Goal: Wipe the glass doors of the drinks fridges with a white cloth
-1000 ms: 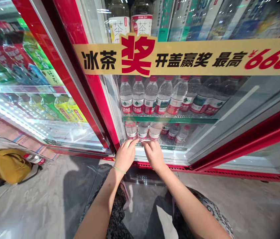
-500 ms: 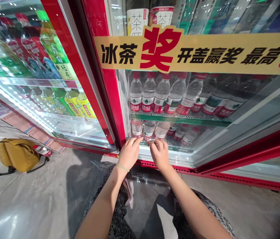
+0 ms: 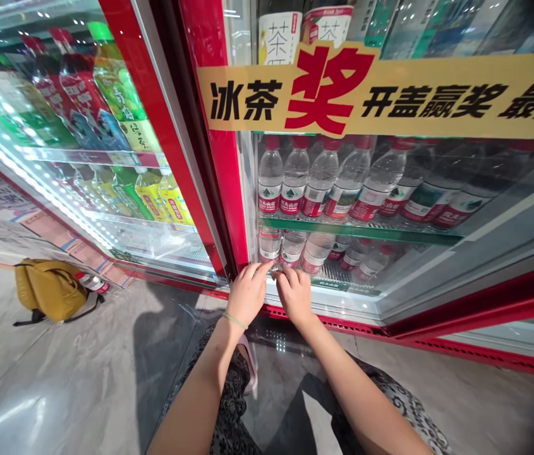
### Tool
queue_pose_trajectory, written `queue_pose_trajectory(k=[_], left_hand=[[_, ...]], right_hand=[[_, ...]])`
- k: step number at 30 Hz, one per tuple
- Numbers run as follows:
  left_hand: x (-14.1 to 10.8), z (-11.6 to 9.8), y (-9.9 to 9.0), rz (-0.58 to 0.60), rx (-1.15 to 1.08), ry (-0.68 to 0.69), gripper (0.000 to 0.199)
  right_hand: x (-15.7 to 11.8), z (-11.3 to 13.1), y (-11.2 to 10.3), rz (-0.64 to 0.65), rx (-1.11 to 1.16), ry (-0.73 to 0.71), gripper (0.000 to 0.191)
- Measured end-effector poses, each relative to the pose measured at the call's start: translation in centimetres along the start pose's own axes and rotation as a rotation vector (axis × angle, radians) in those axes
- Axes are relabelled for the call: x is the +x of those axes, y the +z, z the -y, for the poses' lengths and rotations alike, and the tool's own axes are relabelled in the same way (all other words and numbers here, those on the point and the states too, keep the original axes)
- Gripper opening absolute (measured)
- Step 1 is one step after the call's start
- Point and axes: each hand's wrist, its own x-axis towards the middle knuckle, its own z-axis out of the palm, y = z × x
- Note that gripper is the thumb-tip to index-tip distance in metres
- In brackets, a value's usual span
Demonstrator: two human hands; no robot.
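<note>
We read 冰茶, 奖 and 开盖赢奖 on the yellow banner (image 3: 399,101) blocking part of the fridge (image 3: 236,221), 茶 on the tea-labelled bottles (image 3: 280,38) above it, and 农夫山泉 on the shelved water bottles (image 3: 333,186) below it. Farther beneath the banner, our left hand (image 3: 249,291) and right hand (image 3: 294,294) curled before the lower bottles (image 3: 290,249); whether they grasped anything, we could not tell. A mustard backpack (image 3: 51,291) sat below and left of the banner.

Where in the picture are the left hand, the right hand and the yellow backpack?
Left hand (image 3: 248,294): head view, back of the hand.
Right hand (image 3: 296,296): head view, back of the hand.
Yellow backpack (image 3: 52,292): head view, middle of its body.
</note>
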Motion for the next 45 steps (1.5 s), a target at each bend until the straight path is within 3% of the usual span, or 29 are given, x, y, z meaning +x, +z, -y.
queue_pose_trajectory(k=[4, 9, 13, 19, 24, 29, 34, 39, 45], left_hand=[[-0.2, 0.6, -0.4, -0.015, -0.001, 0.003, 0.044], [-0.5, 1.3, -0.6, -0.018, 0.016, -0.019, 0.044], [-0.8, 1.9, -0.8, -0.037, 0.021, -0.034, 0.044], [-1.1, 2.6, -1.0, -0.032, 0.036, -0.063, 0.044], [-1.2, 3.0, -1.0, -0.038, 0.033, -0.072, 0.044], [-1.3, 3.1, -1.2, -0.048, 0.037, -0.068, 0.043], [-1.4, 3.2, -1.6, -0.115, 0.010, -0.101, 0.040], [-1.4, 3.1, -2.0, -0.162, -0.017, -0.133, 0.040], [-1.5, 3.4, -2.3, -0.171, -0.027, -0.145, 0.040]], right_hand=[[0.3, 0.4, 0.2, -0.073, 0.003, 0.051, 0.021], [0.7, 0.9, 0.3, -0.023, 0.010, 0.022, 0.020], [1.1, 1.0, 0.3, -0.111, -0.028, 0.065, 0.018], [1.1, 1.8, 0.9, 0.000, -0.012, -0.009, 0.013], [1.5, 2.0, 1.2, -0.094, -0.009, 0.031, 0.017], [1.7, 2.9, 1.7, -0.003, 0.009, -0.004, 0.013], [1.9, 3.6, 2.2, -0.072, -0.001, 0.060, 0.016], [2.0, 4.2, 2.5, -0.003, 0.010, 0.050, 0.016], [1.9, 4.4, 3.1, -0.058, -0.020, 0.042, 0.017]])
